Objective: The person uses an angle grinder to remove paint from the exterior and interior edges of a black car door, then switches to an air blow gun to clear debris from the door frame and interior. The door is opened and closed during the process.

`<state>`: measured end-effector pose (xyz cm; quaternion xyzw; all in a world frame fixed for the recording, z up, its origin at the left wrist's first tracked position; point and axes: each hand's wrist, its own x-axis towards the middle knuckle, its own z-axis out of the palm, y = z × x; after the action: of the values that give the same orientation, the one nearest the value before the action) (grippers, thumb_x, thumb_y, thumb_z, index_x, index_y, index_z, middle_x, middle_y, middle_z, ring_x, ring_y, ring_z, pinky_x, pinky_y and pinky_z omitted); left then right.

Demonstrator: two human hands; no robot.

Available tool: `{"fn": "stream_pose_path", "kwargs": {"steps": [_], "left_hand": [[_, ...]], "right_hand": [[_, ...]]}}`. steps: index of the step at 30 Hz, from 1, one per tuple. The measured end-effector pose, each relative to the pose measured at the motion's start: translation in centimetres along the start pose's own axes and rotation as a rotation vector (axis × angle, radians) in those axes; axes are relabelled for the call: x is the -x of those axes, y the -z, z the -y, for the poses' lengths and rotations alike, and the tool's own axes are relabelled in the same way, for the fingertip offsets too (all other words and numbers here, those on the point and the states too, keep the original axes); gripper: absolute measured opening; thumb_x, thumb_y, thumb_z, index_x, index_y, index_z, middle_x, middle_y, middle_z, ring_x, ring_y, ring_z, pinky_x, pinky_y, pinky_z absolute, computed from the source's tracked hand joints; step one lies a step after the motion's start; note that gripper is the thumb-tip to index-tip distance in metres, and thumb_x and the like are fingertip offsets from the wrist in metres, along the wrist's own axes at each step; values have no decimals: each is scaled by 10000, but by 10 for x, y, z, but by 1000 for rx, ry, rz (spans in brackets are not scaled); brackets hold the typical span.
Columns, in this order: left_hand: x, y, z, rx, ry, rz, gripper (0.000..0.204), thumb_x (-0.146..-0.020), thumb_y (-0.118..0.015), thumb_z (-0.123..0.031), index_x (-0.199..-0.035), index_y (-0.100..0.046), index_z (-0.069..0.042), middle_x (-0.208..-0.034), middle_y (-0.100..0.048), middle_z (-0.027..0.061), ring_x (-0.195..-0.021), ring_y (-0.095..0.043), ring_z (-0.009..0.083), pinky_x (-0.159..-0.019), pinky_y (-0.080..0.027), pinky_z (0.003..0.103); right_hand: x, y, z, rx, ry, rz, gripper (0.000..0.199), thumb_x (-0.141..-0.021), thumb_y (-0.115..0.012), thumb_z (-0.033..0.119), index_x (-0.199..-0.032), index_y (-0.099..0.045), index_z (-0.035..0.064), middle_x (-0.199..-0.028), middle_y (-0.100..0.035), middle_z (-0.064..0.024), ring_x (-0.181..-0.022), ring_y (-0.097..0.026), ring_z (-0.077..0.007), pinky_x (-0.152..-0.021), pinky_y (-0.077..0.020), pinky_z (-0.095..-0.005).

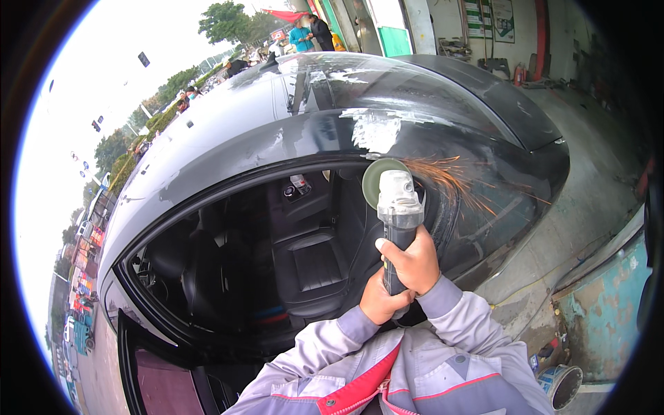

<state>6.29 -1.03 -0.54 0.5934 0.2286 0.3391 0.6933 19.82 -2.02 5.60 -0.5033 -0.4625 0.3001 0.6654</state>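
Both hands are clenched around the angle grinder (pixel 403 216), which in the head view sits at the rear upper corner of the car's door opening, just below a white patch (pixel 373 131) on the bodywork. Around it, the grey car (pixel 228 149) arches across the scene; dark seats (pixel 311 266) show through the opening, and an open door (pixel 162 380) stands at lower left. At right are a worn teal panel (pixel 602 297) and a bucket (pixel 564 387); 2 people (pixel 304 36) stand beyond the roof. Orange sparks (pixel 449 176) spray rightward, and the grinder's head hides the exact contact spot. Forearms converge from the lower edge: the right hand (pixel 417 263) wraps the body higher up, thumb pointing left, while the left hand (pixel 384 299) closes round the lower end, just below it. Lengthwise, the tool runs nearly straight up the view, head away from the chest, its green disc (pixel 373 185) showing on the left.
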Motion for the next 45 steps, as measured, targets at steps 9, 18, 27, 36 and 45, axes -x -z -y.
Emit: {"fn": "stream_pose_path", "kwargs": {"steps": [9, 18, 27, 36, 45], "left_hand": [[16, 9, 0, -58, -15, -2, 421, -805, -788, -104, -1187, -636, -13, -1048, -735, 45, -947, -702, 145, -874, -570, 317], [32, 40, 11, 141, 31, 61, 366, -919, -823, -189, -1181, -628, -22, -971, -727, 39, -869, -696, 131, -797, -568, 312], [29, 53, 6, 102, -3, 5, 341, -940, -812, -222, -1147, -629, -21, -926, -726, 52, -757, -703, 144, -699, -583, 315], [26, 70, 6, 60, 4, 14, 340, -933, -769, -178, -1187, -615, -14, -970, -723, 66, -793, -708, 163, -737, -594, 327], [27, 79, 4, 76, -14, 9, 344, -926, -770, -179, -1183, -613, -13, -972, -727, 66, -796, -710, 160, -736, -594, 323]], "right_hand": [[13, -14, -1, 53, 89, -19, 378, -885, -817, 152, -1131, -606, -42, -816, -705, -85, -680, -692, -159, -653, -570, -332], [16, -41, -11, -45, -54, 17, 472, -848, -833, 203, -1181, -630, -64, -923, -732, -113, -787, -713, -204, -753, -581, -356], [9, -59, -7, -143, -90, 46, 397, -853, -808, 168, -1119, -614, -54, -800, -699, -76, -683, -680, -172, -674, -565, -335], [3, -71, -19, -80, -78, 68, 461, -845, -816, 196, -1166, -617, -68, -899, -706, -108, -753, -684, -194, -733, -569, -355], [-1, -82, -30, -53, 21, 40, 345, -876, -807, 133, -1099, -621, -52, -863, -696, -85, -707, -707, -170, -664, -590, -325]]}}
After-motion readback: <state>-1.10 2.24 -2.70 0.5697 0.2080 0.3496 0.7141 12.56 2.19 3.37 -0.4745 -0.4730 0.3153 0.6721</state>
